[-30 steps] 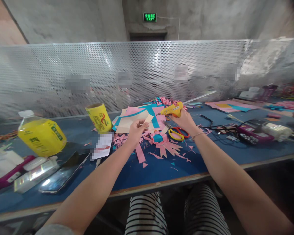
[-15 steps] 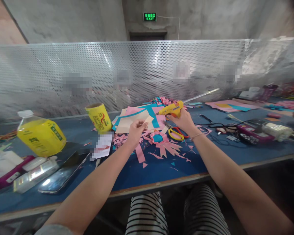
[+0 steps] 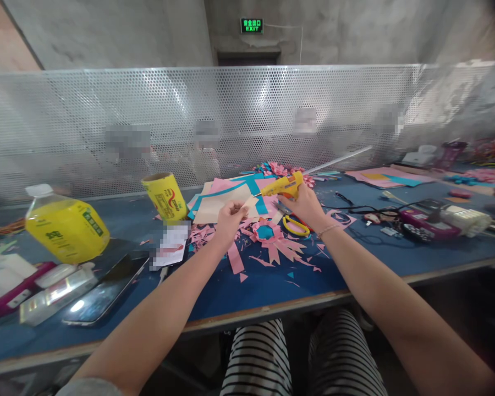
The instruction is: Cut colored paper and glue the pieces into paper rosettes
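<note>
My left hand [image 3: 231, 215] pinches a small cream paper strip [image 3: 251, 203] between thumb and fingers. In my right hand [image 3: 304, 202] is a yellow hot glue gun [image 3: 284, 185], gripped by its handle, with a clear glue stick [image 3: 342, 158] jutting from its back. The gun's metal nozzle points left and is at the strip's upper end; whether it touches cannot be told. Below the hands lies a pink paper flower [image 3: 268, 232] with a blue centre and pink tails. Yellow-handled scissors [image 3: 296, 226] lie beneath my right hand. Behind the strip are cream, pink and blue sheets [image 3: 218, 201].
Pink scraps [image 3: 236, 258] litter the blue tabletop. To the left stand a yellow cardboard tube [image 3: 165, 198], a bottle of yellow liquid [image 3: 68, 228] and phones [image 3: 107, 291]. A purple device [image 3: 423, 224] with cables lies right. A perforated metal screen [image 3: 247, 121] runs along the back.
My right hand has moved the glue gun left, bringing its nozzle to the paper strip. My left hand has stayed nearly still, holding the strip.
</note>
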Tool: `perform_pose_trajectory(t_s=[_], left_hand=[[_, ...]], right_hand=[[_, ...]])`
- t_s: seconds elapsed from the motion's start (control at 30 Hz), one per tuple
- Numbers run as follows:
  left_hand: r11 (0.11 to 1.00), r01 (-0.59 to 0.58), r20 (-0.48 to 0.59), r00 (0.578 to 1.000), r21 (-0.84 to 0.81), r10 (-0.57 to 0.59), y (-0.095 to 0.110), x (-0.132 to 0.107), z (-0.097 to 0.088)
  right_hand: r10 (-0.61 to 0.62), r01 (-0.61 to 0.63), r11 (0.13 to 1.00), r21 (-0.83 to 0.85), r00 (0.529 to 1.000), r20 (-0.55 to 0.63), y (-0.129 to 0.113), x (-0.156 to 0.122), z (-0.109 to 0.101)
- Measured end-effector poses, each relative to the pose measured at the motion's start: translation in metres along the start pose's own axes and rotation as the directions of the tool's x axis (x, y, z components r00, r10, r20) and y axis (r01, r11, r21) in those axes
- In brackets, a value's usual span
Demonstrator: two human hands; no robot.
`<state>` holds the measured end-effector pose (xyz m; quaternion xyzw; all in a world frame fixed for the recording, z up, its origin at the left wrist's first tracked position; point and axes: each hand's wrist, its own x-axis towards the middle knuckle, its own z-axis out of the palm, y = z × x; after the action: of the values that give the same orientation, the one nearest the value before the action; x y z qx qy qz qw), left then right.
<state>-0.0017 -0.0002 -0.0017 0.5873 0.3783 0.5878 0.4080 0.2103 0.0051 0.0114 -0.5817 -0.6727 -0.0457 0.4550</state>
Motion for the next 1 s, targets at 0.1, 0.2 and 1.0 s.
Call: perform_pose_trajectory(t_s=[0.1,0.2,1.0], left_hand=[[1.0,-0.006,0.008,1.0,0.004,0.006,0.0,-0.0004,0.0007],[1.0,-0.012,0.021,1.0,0.005,0.012,-0.0016,0.0001,0.0011],[1.0,0.0,0.026,1.0,0.014,0.0,0.0001,-0.0003,0.0008]], right_hand=[[-0.008,0.008,1.0,-0.005,1.0,0.002,-0.0018,-0.0005,-0.0014],[-0.017,0.017,1.0,-0.005,1.0,0.005,-0.0036,-0.0006,-0.0029],[-0.028,0.033,0.996,-0.084,0.998,0.06,0.003,0.0027,-0.0006]])
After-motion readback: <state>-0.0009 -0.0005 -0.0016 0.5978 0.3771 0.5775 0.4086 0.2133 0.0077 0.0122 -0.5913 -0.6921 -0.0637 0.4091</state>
